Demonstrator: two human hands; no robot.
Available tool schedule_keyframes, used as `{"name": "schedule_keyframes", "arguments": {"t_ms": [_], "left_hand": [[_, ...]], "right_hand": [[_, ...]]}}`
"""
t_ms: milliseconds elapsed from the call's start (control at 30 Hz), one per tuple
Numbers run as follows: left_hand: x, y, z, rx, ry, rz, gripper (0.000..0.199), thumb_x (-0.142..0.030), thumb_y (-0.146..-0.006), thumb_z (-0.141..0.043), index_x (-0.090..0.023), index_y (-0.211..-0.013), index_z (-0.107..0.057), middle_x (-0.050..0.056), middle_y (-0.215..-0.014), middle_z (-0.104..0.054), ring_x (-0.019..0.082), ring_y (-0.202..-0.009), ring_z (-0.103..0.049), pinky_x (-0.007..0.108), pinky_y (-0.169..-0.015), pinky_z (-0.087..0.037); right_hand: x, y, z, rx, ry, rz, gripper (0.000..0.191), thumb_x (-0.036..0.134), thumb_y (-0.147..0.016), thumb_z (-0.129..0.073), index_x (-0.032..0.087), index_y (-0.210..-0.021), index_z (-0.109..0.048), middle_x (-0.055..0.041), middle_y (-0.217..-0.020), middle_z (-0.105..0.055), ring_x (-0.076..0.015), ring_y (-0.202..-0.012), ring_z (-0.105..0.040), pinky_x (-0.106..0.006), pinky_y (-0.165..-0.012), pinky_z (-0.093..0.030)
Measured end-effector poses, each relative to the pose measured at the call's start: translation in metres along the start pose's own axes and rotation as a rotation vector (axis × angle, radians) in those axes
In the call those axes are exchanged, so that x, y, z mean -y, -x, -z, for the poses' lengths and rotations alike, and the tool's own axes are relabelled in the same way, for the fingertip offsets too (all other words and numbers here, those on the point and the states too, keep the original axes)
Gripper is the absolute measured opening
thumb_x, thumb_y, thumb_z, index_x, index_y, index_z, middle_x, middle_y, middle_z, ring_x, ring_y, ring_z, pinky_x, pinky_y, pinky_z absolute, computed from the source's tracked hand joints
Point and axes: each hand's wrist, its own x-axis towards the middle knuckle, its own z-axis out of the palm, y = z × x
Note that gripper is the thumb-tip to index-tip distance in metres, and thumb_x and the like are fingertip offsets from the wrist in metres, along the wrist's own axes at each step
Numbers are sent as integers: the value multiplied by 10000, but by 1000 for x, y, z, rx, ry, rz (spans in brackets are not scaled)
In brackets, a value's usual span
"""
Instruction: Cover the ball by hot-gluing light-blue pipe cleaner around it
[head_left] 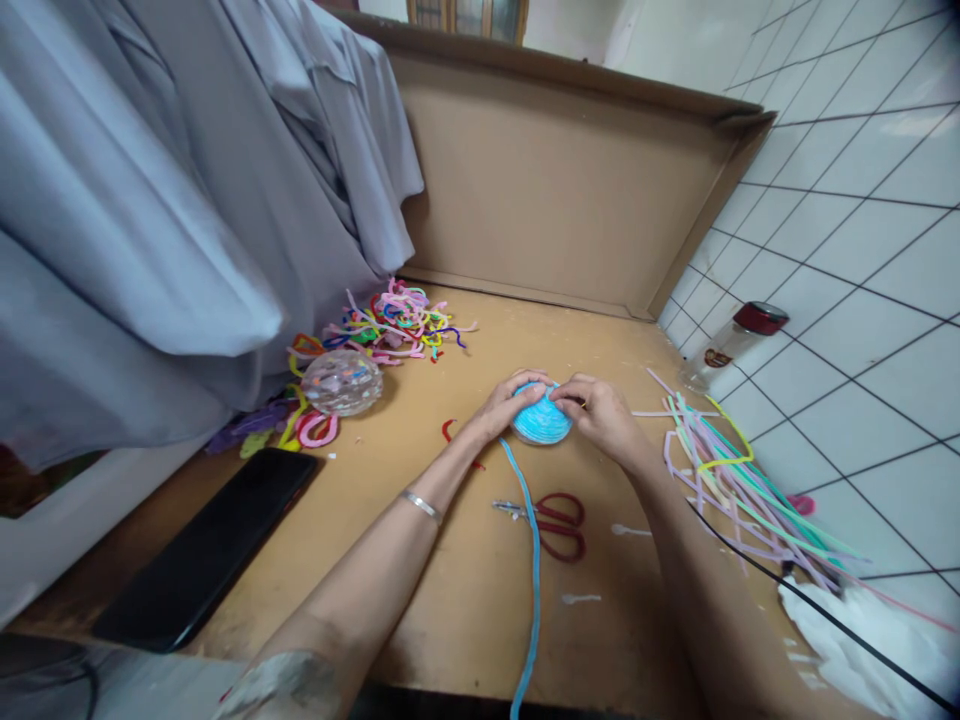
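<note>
A round blue dome (541, 422), wound in rings of fuzzy pipe cleaner, sits between my hands over the table. My left hand (510, 402) curves around its left and far side, thumb resting on top. On the right, my right hand (602, 412) pinches with thumb and forefinger at the dome's upper right edge; the exact bit held is hidden by the fingertips. A loose blue pipe cleaner (535, 580) runs from near the dome towards me, crossing red-handled scissors (562, 527). A short red piece (448, 430) lies beside my left wrist.
Left are a black phone (210, 545), a clear ball (343, 382) and a colourful pipe-cleaner heap (405, 315). Right are long pipe cleaners (712, 470), a jar (727, 350), a black cable (825, 610) and white tissue (862, 640). Cardboard (555, 180) stands behind; grey cloth (187, 200) hangs left.
</note>
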Motion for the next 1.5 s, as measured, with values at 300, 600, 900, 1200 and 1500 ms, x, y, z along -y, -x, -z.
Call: {"name": "schedule_keyframes", "arguments": {"t_ms": [300,600,900,1200,1500], "left_hand": [[11,-7,-13,-154,49,32,322,-430,-799,-563,-164,-901,-715,81,-1074,-667,224,-1080,-588,330,-991,-429],[7,-7,-15,-181,80,72,241,-315,-733,-578,-165,-863,-715,62,-1012,-688,210,-1013,-611,313,-917,-469],[4,-7,-18,-228,84,89,216,-226,-664,-559,-164,-799,-716,57,-993,-688,211,-1003,-614,322,-917,-474],[1,-7,-14,-184,4,63,252,-219,-665,-540,-162,-818,-732,61,-1009,-708,220,-1031,-622,330,-954,-465],[1,-6,-16,-202,42,87,252,-226,-662,-544,-159,-827,-723,59,-1021,-708,222,-1039,-616,322,-950,-463]], "right_hand": [[-4,0,-4,-28,-11,43,232,156,-817,-545,210,-897,-756,-66,-841,-695,-177,-769,-615,-285,-707,-429],[-2,0,-4,-2,-5,22,238,143,-823,-539,201,-902,-756,-75,-853,-687,-185,-784,-614,-287,-711,-422],[-2,0,-6,-1,-23,27,234,152,-817,-537,201,-883,-756,-74,-835,-680,-186,-776,-613,-292,-708,-422],[-5,1,5,16,-248,30,236,314,-838,-566,171,-890,-747,-66,-819,-681,-175,-744,-601,-291,-689,-435],[-11,0,-1,-2,-79,-26,333,158,-862,-432,167,-1026,-722,-102,-948,-673,-196,-879,-603,-309,-807,-446]]}}
